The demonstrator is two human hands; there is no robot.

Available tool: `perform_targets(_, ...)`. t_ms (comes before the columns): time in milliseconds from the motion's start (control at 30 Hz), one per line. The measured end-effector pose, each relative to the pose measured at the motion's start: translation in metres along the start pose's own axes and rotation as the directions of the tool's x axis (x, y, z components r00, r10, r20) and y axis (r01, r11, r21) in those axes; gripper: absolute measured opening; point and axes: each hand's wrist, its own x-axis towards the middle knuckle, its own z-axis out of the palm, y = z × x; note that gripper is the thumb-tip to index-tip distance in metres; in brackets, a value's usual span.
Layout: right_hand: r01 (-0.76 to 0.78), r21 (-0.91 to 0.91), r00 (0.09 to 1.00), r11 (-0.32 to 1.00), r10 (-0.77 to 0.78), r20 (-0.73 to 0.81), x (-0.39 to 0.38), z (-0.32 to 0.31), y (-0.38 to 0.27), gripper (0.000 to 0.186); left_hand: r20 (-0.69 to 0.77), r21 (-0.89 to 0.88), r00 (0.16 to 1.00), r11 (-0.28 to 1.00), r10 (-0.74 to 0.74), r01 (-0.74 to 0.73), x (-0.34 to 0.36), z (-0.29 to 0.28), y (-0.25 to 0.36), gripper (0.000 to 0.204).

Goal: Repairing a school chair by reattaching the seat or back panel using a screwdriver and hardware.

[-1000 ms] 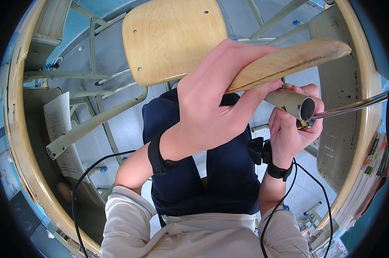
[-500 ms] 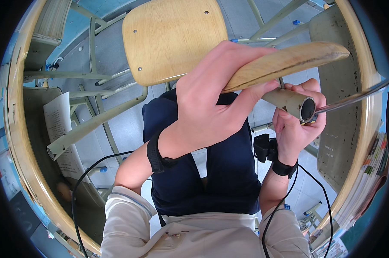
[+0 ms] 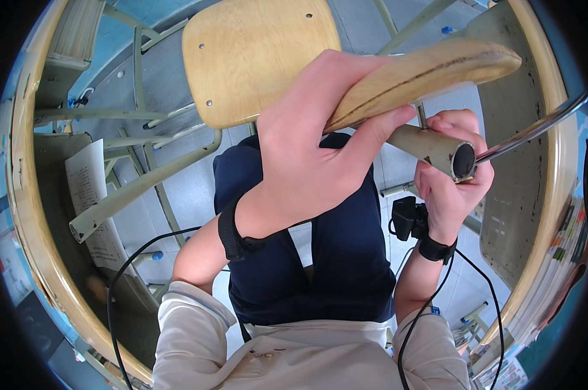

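My left hand [image 3: 313, 156] is closed round a curved, pale wooden board [image 3: 430, 75], holding it tilted above a painted metal tube [image 3: 427, 149]. The tube has chipped paint and a dark open end facing right; a short metal pin [image 3: 421, 116] stands up from it beneath the board. My right hand [image 3: 450, 192] has its fingers curled behind and under the tube, at the inner end of a long shiny metal rod [image 3: 528, 127] that reaches up to the right. Its grip is partly hidden by the tube. Black straps circle both wrists.
A wooden chair seat [image 3: 258, 55] is ahead, above my dark-trousered legs. Desks with wooden rims [image 3: 24, 195] and metal trays [image 3: 511, 84] flank me, with paper [image 3: 86, 182] at left and stacked books [image 3: 554, 260] at right. Pale tubular frames and black cables surround my arms.
My left hand and the board have shifted slightly up and left. My right hand has edged right, and the rod's outer end has swung upward.
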Motion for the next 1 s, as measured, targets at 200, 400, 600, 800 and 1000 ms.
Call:
perform_targets(200, -0.005, -0.027, 1.000, 1.000, 0.005, 0.019, 0.0034, 0.0022, -0.0013, 0.021, -0.007, -0.027, 1.000, 0.999, -0.027, 0.027, -0.0026, 0.0019, -0.0007, 0.042)
perform_targets(400, -0.032, -0.010, 0.999, 0.999, 0.032, 0.004, 0.0024, 0.0032, -0.0006, 0.021, -0.023, -0.005, 1.000, 1.000, -0.005, 0.005, -0.0051, 0.0012, -0.0008, 0.042)
perform_targets(600, -0.046, -0.007, 0.999, 0.999, 0.046, 0.008, 0.0045, 0.0045, -0.0038, 0.021, -0.010, 0.063, 0.998, 0.996, 0.059, -0.058, -0.0008, 0.0003, 0.0029, 0.040)
perform_targets(800, -0.117, 0.004, 0.993, 0.993, 0.117, -0.005, 0.0011, 0.0047, -0.0043, 0.021, -0.025, -0.019, 1.000, 1.000, 0.013, -0.014, -0.0046, 0.0041, -0.0002, 0.042)
perform_targets(1000, -0.116, -0.014, 0.993, 0.993, 0.116, -0.015, 0.0002, 0.0069, -0.0064, 0.021, -0.137, -0.057, 0.990, 0.998, 0.018, -0.026, -0.0025, 0.0082, -0.0015, 0.028)
